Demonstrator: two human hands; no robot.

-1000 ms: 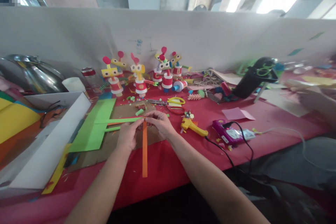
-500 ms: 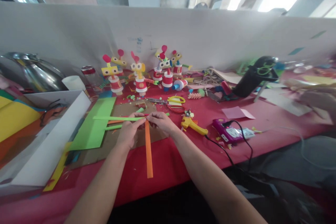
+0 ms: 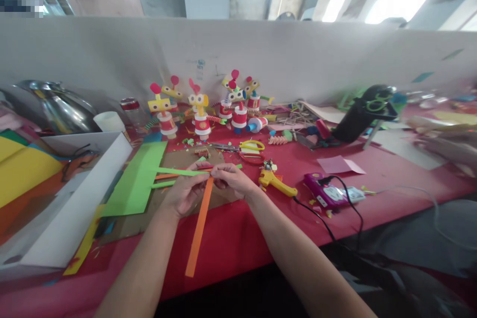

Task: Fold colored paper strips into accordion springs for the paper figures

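Note:
Two long paper strips meet between my hands, one orange (image 3: 199, 231) and one green (image 3: 175, 171). The orange strip hangs toward me, and the green one reaches out to the left. My left hand (image 3: 188, 191) is closed, thumb and fingers pinching the green strip near the joint. Close beside it, my right hand (image 3: 231, 179) pinches the strips where they meet; its fingertips hide the exact fold. Beneath the hands lies a brown cardboard sheet (image 3: 149, 223), with more strips and a light green paper sheet (image 3: 136, 184) on its left part.
A yellow glue gun (image 3: 278, 184) lies right of my hands, beside a purple power strip (image 3: 330, 191). Scissors (image 3: 251, 146) lie beyond the hands. Several paper-cup figures (image 3: 201, 119) stand at the back. A white box (image 3: 82, 198) and steel jug (image 3: 61, 107) are left.
The free end of the orange strip has swung left and toward me. The green strip shows a shorter length to the left. Both hands stay pinched together.

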